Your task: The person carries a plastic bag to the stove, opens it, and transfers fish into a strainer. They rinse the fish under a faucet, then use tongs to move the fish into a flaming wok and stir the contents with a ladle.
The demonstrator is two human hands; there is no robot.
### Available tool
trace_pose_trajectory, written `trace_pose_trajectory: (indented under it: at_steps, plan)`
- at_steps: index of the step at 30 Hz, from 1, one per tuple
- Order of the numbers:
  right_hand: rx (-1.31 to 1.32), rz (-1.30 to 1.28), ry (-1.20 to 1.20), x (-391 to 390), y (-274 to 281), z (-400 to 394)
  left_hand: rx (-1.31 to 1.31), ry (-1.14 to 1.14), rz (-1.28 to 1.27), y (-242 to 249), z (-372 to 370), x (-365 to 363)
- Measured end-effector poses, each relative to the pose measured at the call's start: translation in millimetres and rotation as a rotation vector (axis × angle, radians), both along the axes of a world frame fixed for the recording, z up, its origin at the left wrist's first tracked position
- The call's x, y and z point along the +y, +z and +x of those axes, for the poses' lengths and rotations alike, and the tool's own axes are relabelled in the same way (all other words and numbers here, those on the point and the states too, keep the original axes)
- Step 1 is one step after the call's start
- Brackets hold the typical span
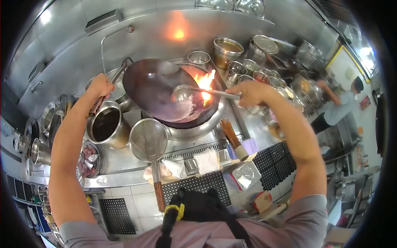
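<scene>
A dark wok (144,89) is tilted over the round burner ring (198,132), with orange flames (206,82) rising at its right side. My left hand (101,87) is closed around the wok's handle at the upper left. In my closed right hand (249,93) is the handle of a metal ladle (181,93), whose bowl is inside the wok. Pale food (184,109), too blurred to name, lies in the wok's lower right part. Left of the wok stands a tall metal pot of dark liquid (105,127).
A round mesh strainer (149,139) lies at the front, handle toward me. A bamboo brush (232,136) is right of it. A pot of broth (227,48) and several small containers line the right side. Another person (343,103) stands at the far right. A meat plate (88,159) sits left.
</scene>
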State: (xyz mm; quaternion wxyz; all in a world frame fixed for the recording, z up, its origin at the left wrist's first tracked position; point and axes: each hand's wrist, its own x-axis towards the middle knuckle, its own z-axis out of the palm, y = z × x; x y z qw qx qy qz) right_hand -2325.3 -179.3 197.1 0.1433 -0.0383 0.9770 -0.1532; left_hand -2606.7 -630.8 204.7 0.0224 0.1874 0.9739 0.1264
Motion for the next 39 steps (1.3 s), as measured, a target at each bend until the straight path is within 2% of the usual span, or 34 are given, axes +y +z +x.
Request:
trace_pose_trajectory:
  at_steps: [1,2,5,6,9,10,13,16,19,23,24,27,28,29,31,32,39]
  plan:
    - [0.134,0.035,0.065,5.4,-17.0,11.1,0.005,-0.011,0.002,-3.2,-0.9,-2.6]
    - [0.141,0.024,-0.030,-9.3,-15.5,29.0,0.009,-0.019,0.006,-3.9,2.4,-3.3]
    - [0.273,-0.026,-0.209,-7.5,-72.5,62.3,-0.011,0.002,0.016,-1.5,21.0,-5.0]
    - [0.307,-0.042,-0.356,-36.7,-58.2,81.6,-0.002,-0.005,0.019,-2.0,24.4,-8.3]
    - [0.403,-0.140,-0.443,-35.8,-88.4,116.8,0.024,-0.017,0.068,-11.4,32.4,-17.3]
    - [0.401,-0.122,-0.489,-41.1,-91.4,130.1,0.035,-0.008,0.114,-17.7,35.0,-20.5]
    - [0.371,-0.340,-0.647,-49.7,-110.0,159.3,0.012,0.001,0.156,-28.1,40.3,-30.9]
    - [0.430,-0.419,-0.649,-42.2,-141.7,168.7,-0.072,0.031,0.199,-26.3,61.4,-30.4]
    - [0.287,-0.448,-0.718,-47.2,-142.1,173.2,-0.104,0.073,0.229,-25.8,76.1,-30.7]
    - [0.464,-0.381,-0.516,-35.0,-153.4,191.2,-0.096,0.055,0.304,-24.7,101.1,-39.1]
    - [0.311,-0.471,-0.615,-33.8,-143.8,200.2,-0.131,0.060,0.329,-21.8,108.9,-43.0]
    - [0.170,-0.548,-0.652,-41.0,-114.9,222.5,-0.226,0.069,0.392,-12.7,134.6,-49.7]
    - [0.123,-0.502,-0.645,-48.1,-105.4,225.5,-0.242,0.068,0.406,-8.8,143.9,-48.5]
    - [0.213,-0.415,-0.555,-48.5,-115.0,224.6,-0.250,0.068,0.424,-4.6,151.5,-47.7]
    - [0.397,-0.239,-0.360,-52.1,-135.6,214.5,-0.238,0.089,0.432,-5.7,160.6,-45.9]
    - [0.377,-0.284,-0.366,-52.8,-136.9,203.4,-0.237,0.102,0.444,-5.3,164.9,-42.8]
    - [0.347,-0.124,-0.417,-54.6,-136.3,124.4,-0.252,0.097,0.583,-31.1,205.6,-49.1]
